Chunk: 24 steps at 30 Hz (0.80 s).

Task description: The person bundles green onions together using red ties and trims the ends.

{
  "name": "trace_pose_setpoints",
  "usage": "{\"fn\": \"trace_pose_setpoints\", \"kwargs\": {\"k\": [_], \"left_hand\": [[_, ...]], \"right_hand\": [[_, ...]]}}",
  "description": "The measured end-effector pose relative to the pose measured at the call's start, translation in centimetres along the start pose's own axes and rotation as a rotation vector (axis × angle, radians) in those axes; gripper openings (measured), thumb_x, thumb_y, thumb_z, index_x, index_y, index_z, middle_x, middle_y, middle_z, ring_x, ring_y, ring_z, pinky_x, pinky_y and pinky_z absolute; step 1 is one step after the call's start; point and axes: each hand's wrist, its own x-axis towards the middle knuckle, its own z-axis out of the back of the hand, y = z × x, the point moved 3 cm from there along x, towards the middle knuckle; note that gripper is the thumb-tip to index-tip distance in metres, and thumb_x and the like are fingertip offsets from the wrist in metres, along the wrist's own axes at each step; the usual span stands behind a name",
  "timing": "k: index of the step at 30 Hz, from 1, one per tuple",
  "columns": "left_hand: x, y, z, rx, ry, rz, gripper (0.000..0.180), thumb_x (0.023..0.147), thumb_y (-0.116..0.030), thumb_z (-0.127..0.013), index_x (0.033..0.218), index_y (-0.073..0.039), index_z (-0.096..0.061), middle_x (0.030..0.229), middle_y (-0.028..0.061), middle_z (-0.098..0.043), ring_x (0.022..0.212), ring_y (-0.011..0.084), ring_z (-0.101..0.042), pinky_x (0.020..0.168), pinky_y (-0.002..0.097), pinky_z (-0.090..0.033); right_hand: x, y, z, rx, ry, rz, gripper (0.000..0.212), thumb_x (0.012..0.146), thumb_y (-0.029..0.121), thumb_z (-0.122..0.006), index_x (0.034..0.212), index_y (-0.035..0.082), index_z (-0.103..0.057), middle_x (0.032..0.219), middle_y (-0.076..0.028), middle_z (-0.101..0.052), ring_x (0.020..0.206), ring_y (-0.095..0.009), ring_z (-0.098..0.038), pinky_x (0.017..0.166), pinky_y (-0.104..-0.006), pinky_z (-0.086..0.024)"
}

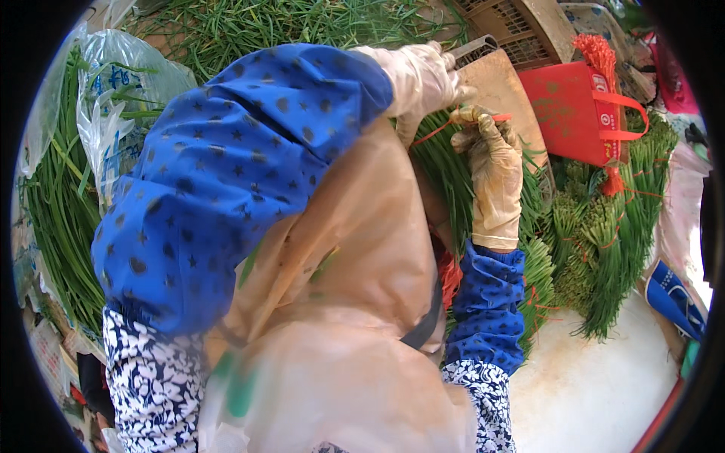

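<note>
Your right hand, in a pale translucent glove, is clenched: fingers curled tight around one end of a thin red tie near the top of the fist. Your left hand, gloved the same way, is closed against the same tie at its other end, fingers folded over the top of the bundle of green stalks (whether the thumb pinches the tie there I cannot tell; the glove folds hide it).

Pose: your right forearm rises almost vertically from the lower middle, blue star-print sleeve cover at the wrist, fist uppermost. Your left arm crosses from the left in a matching blue sleeve, bent high, hand reaching rightward to meet the right.

Position of the bundle: it lies directly between and under both hands, touching both, stalks running down-left beneath a tan plastic apron. The tie stretches taut across its upper part between the two fists.

Surroundings: tied bundles of the same greens lie just right of your right hand on a pale surface; a red bag sits above them; loose greens and a clear plastic bag lie far left.
</note>
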Motion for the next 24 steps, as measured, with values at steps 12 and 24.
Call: {"fn": "trace_pose_setpoints", "kwargs": {"k": [12,24], "left_hand": [[4.4,-2.6,-3.5,-0.47,-0.46,0.232,0.041,0.082,-0.024,-0.059,0.117,-0.002,-0.059,0.095,0.0179,-0.064,0.091,0.0327,-0.063,0.079,0.0428,-0.049],[1.9,-0.1,1.4,-0.533,-0.18,0.203,0.107,0.058,-0.06,-0.081,0.141,-0.004,-0.044,0.105,0.0196,-0.068,0.098,0.0352,-0.065,0.085,0.0402,-0.051]], "right_hand": [[-1.1,5.3,-3.3,-0.299,-0.079,-0.013,0.017,0.096,0.013,-0.06,0.1,0.001,-0.07,0.07,0.001,-0.06,0.056,-0.005,-0.047,0.051,-0.0191,-0.036],[-10.8,-10.5,2.2,1.033,-0.154,-0.457,0.032,0.103,0.018,-0.045,0.127,0.0,-0.055,0.12,-0.01,-0.062,0.106,-0.02,-0.059,0.089,-0.0306,-0.048]]}}
